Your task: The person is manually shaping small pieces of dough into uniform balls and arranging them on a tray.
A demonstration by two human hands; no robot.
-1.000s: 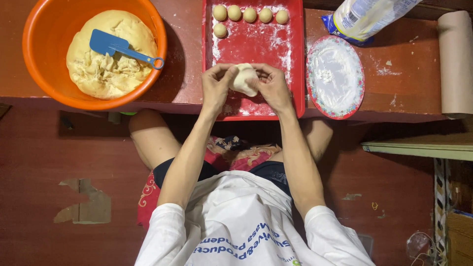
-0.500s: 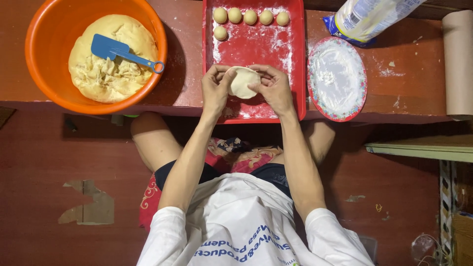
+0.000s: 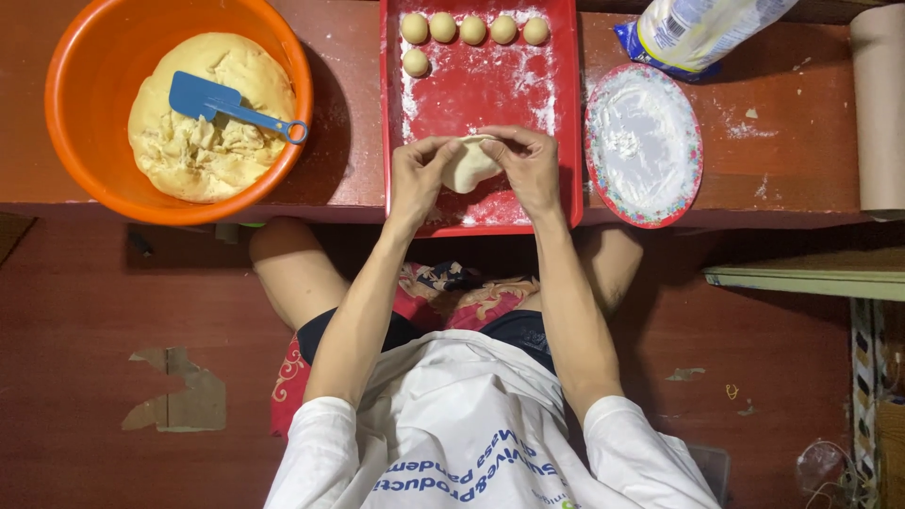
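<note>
Both of my hands grip one pale lump of dough (image 3: 468, 167) above the near half of a floured red tray (image 3: 556, 113). My left hand (image 3: 420, 177) pinches its left side and my right hand (image 3: 530, 168) wraps its right side. Several small dough balls (image 3: 474, 29) sit in a row along the tray's far edge, with one more ball (image 3: 415, 62) below the row's left end.
An orange bowl (image 3: 85, 160) at the left holds a big mass of dough with a blue scraper (image 3: 222, 102) lying on it. A floured, flower-rimmed plate (image 3: 644, 143) sits right of the tray, a flour bag (image 3: 698, 28) behind it, a brown paper roll (image 3: 879, 104) at far right.
The hands stay on the dough lump over the tray, with the fingers shifting slightly around it. The view has shifted a little.
</note>
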